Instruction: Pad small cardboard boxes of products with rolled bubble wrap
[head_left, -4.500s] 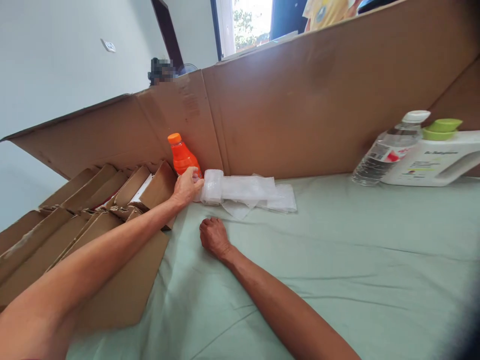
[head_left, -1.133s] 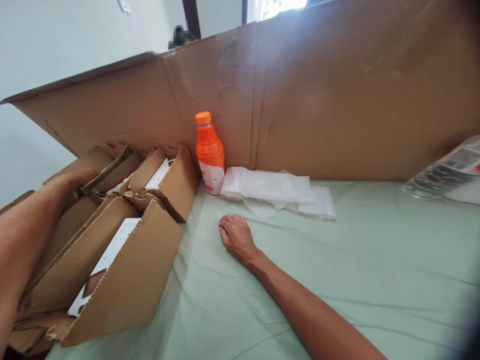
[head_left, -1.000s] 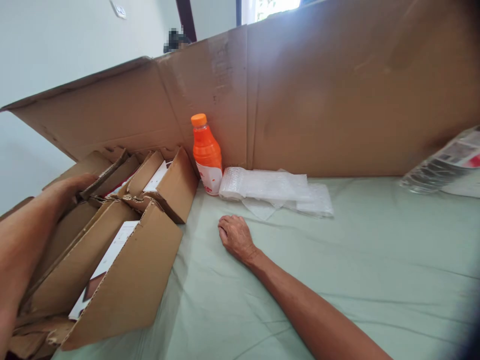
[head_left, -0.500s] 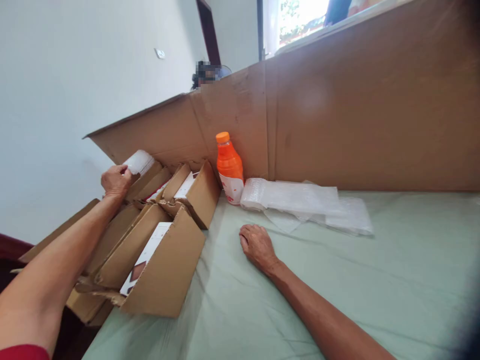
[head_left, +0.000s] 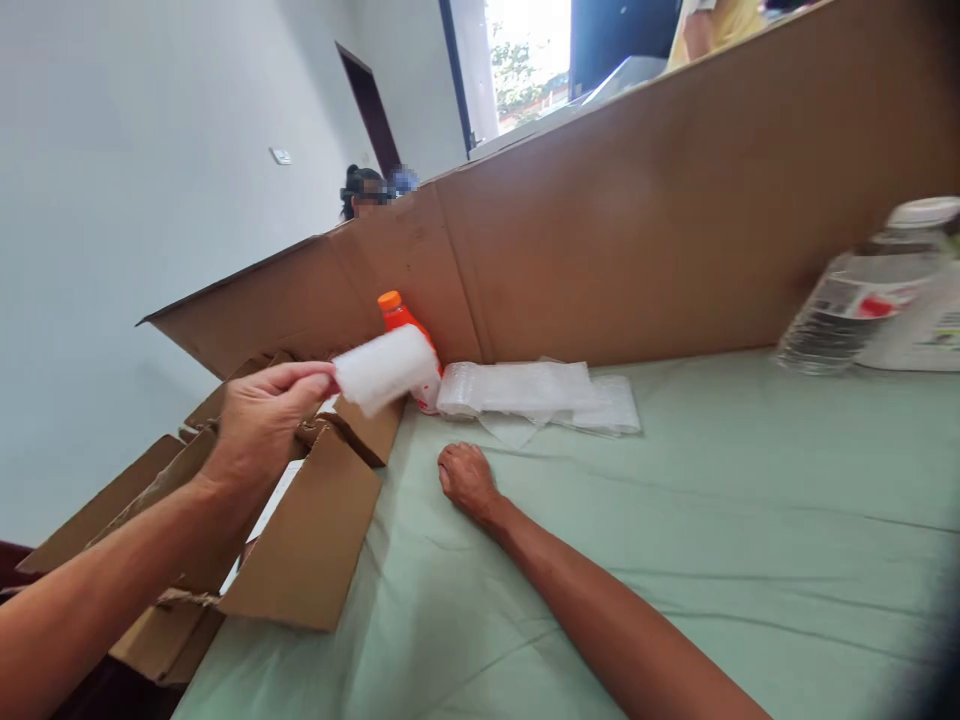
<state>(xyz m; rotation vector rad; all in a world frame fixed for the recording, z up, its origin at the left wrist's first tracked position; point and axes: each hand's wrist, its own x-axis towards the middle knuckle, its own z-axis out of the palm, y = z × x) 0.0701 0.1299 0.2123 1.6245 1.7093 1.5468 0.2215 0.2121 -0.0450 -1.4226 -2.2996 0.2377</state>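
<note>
My left hand (head_left: 259, 425) pinches one end of a small white bubble-wrapped package (head_left: 386, 367) and holds it in the air above the open cardboard boxes (head_left: 311, 545) at the left. The package partly covers an orange bottle (head_left: 391, 308) that stands against the cardboard wall. My right hand (head_left: 465, 480) rests on the green cloth (head_left: 637, 540) with its fingers curled under, holding nothing that I can see. A flat stack of bubble-wrap sheets (head_left: 536, 395) lies just beyond it.
A tall cardboard wall (head_left: 637, 230) runs along the back of the green cloth. A clear water bottle (head_left: 855, 300) and a white container (head_left: 926, 325) lie at the far right. Another person's head (head_left: 367, 190) shows above the cardboard; someone in yellow (head_left: 709, 25) stands by the doorway.
My left hand has drawn the white wrapped package out of the far boxes and carried it right, in front of the orange bottle. The right hand has stayed put.
</note>
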